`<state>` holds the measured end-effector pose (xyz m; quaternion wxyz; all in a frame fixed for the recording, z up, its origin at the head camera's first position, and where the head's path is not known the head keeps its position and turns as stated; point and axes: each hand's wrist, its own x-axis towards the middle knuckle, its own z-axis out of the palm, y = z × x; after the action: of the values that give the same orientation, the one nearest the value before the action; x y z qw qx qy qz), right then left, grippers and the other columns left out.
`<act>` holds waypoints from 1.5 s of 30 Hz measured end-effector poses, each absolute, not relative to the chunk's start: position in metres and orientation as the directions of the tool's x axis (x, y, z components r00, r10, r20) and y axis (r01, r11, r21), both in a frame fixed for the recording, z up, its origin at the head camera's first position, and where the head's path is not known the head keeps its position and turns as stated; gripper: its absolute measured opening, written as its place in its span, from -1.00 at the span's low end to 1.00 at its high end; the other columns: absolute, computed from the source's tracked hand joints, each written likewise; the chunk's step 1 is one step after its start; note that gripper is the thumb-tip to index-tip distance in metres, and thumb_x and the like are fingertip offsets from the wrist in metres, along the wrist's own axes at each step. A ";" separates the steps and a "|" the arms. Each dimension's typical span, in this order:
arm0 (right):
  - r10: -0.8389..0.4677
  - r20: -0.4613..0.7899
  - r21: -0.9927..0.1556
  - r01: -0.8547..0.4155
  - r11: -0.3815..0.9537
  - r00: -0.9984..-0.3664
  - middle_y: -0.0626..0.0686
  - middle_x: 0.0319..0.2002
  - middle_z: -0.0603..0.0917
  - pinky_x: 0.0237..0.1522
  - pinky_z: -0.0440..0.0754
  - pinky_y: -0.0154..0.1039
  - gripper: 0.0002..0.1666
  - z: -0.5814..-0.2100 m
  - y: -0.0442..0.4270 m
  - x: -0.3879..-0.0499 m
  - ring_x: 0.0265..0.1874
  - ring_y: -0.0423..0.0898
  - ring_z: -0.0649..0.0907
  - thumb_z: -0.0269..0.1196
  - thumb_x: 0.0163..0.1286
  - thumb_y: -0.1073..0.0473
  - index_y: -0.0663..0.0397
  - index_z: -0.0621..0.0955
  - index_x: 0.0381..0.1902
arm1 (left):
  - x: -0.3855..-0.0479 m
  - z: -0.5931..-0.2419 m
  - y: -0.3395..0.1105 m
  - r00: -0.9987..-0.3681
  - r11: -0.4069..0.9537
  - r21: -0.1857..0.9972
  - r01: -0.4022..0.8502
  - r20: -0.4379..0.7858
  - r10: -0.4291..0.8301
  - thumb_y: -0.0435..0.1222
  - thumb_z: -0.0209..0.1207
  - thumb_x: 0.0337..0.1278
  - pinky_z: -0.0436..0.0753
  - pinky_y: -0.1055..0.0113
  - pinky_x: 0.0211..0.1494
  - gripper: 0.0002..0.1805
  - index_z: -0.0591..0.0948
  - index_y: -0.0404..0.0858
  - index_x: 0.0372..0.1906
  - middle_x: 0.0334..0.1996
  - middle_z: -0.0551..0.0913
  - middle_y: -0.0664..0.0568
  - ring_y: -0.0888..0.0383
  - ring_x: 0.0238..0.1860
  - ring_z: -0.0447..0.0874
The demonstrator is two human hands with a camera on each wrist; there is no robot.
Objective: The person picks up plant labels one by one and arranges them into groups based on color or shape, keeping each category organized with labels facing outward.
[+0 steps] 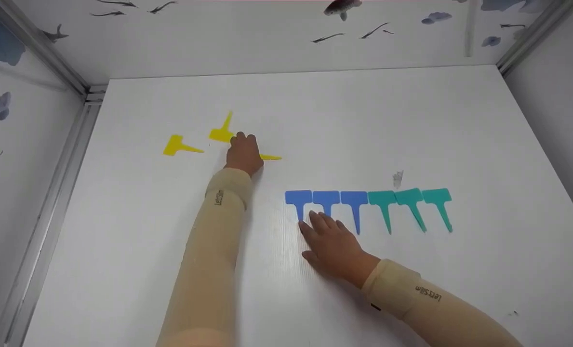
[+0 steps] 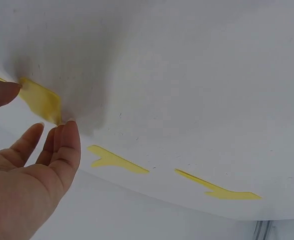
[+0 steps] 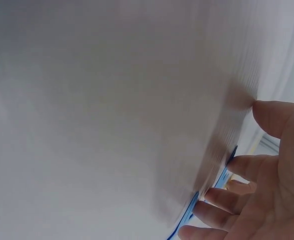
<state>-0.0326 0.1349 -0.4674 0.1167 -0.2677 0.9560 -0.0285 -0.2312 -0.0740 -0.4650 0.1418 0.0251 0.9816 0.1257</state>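
My left hand [image 1: 244,153] is at a yellow T-shaped plant label [image 2: 40,101] on the white tabletop. In the left wrist view, the thumb and fingertips pinch opposite edges of its broad head; from above the hand covers most of it. Two other yellow labels [image 1: 182,145] [image 1: 222,129] lie to the left and just beyond. My right hand [image 1: 335,248] rests with fingers spread over the stems of the left blue labels [image 1: 298,197] [image 1: 326,197]. Its fingertips touch the surface there, and part of those stems is hidden.
Blue and green labels stand side by side in a row, heads up and stems toward me: another blue label [image 1: 354,198], then green ones [image 1: 381,198] [image 1: 410,195] [image 1: 438,195]. A grey smudge [image 1: 398,179] marks the tabletop [image 1: 339,120]. Patterned white walls [image 1: 247,43] enclose the back and sides.
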 end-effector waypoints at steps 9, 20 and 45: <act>-0.528 -0.190 -0.102 -0.519 0.849 -0.828 0.23 0.34 0.37 0.20 0.44 0.16 -0.27 -0.468 0.135 -0.032 0.31 0.20 0.38 0.19 0.35 -0.14 0.06 0.37 0.38 | -0.229 -0.459 -0.076 -0.946 0.964 0.267 0.009 -0.311 0.095 -0.36 0.14 0.17 0.43 0.12 0.28 -0.47 0.35 -0.42 0.24 0.17 0.29 -0.28 -0.11 0.17 0.27; -0.555 -0.110 -0.120 -0.544 0.831 -0.824 0.25 0.27 0.42 0.11 0.51 0.16 -0.30 -0.471 0.138 -0.032 0.25 0.21 0.44 0.24 0.32 -0.09 0.11 0.42 0.33 | -0.224 -0.452 -0.081 -0.934 0.946 0.323 0.004 -0.337 0.119 -0.36 0.16 0.11 0.38 0.12 0.29 -0.35 0.23 -0.42 0.30 0.20 0.24 -0.28 -0.11 0.18 0.20; -0.536 -0.181 -0.092 -0.528 0.844 -0.825 0.25 0.32 0.38 0.19 0.46 0.14 -0.28 -0.468 0.135 -0.033 0.30 0.21 0.40 0.20 0.36 -0.12 0.10 0.38 0.37 | -0.206 -0.444 -0.095 -0.955 0.918 0.387 0.082 -0.233 0.184 -0.47 0.18 0.07 0.46 0.15 0.17 -0.48 0.37 -0.34 0.19 0.15 0.26 -0.24 -0.10 0.12 0.23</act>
<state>-0.0326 0.1352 -0.4683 0.1003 -0.2785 0.9550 -0.0188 -0.2058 -0.0948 -0.4443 0.1336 0.0686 0.9703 0.1899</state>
